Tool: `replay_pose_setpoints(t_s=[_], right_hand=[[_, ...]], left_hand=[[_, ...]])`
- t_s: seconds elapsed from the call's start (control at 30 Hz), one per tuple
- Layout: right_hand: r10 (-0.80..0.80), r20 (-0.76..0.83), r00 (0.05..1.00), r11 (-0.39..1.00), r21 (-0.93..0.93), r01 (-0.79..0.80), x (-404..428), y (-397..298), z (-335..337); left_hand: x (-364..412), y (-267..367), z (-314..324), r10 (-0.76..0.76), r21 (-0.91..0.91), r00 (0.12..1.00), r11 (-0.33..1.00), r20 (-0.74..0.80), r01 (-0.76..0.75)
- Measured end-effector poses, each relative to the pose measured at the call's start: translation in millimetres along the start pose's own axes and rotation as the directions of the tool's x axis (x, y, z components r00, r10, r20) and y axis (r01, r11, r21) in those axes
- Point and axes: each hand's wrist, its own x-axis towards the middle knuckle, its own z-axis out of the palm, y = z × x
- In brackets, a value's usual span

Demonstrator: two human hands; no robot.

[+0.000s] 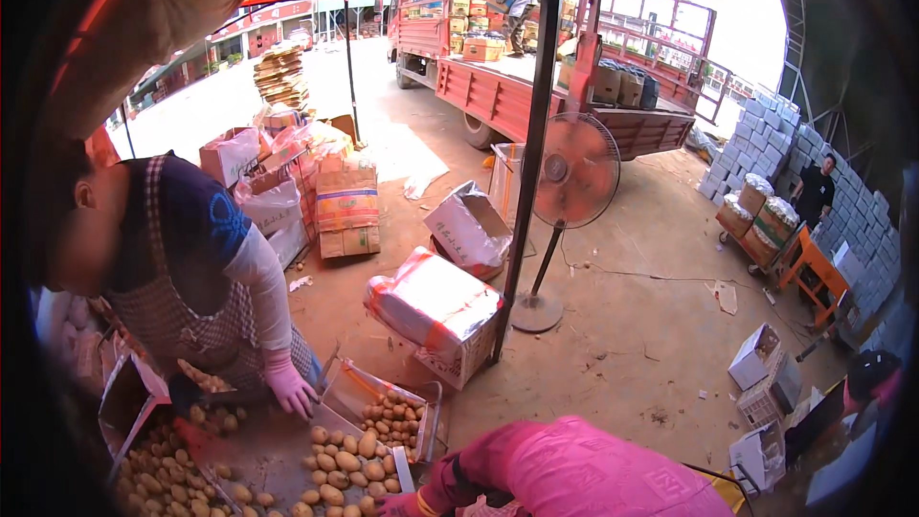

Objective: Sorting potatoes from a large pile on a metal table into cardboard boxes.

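Observation:
Neither of my hands is in view. Before me a metal sorting table (pixel 269 456) carries loose potatoes (pixel 344 463), with a denser heap of potatoes (pixel 161 470) at its left. Across it, a co-worker in a checked apron rests a pink-gloved hand (pixel 289 382) near the table's far edge. At the bottom a second person in a pink top (pixel 610 470) bends over, a gloved hand (pixel 402 505) by the potatoes; its fingers are partly cut off by the frame. Beyond the table's edge, a lined box (pixel 434 413) holds smaller potatoes (pixel 393 418).
A foil-covered crate (pixel 438 301) stands behind a black pole (pixel 528 158). A pedestal fan (pixel 574 172) is to its right, its cable on the ground. Lined cartons (pixel 470 226) stand farther back. Someone handles boxes on a red truck (pixel 488 93). White boxes (pixel 761 136) are stacked at right.

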Motion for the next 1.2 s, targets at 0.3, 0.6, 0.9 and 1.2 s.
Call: replay_pose_setpoints(t_s=[0.3,0.6,0.9,1.2], right_hand=[[-0.224,0.153,0.963,0.973,-0.026,0.230,101.9,-9.7,37.1],[-0.147,-0.156,0.977,0.981,-0.149,0.124,47.1,6.5,5.1],[0.086,-0.141,0.986,0.983,-0.150,-0.108,-59.1,19.9,-28.7],[0.104,-0.190,0.976,0.984,-0.124,-0.129,-60.6,8.6,-21.3]], left_hand=[[-19.3,-2.2,5.0,-0.051,0.017,0.999,0.999,0.014,0.050],[-19.3,8.1,6.0,0.017,-0.014,0.999,1.000,0.036,-0.017],[13.9,82.6,-0.1,0.260,-0.063,0.963,0.965,0.069,-0.255],[17.1,100.9,3.1,0.320,-0.046,0.944,0.947,0.083,-0.318]])
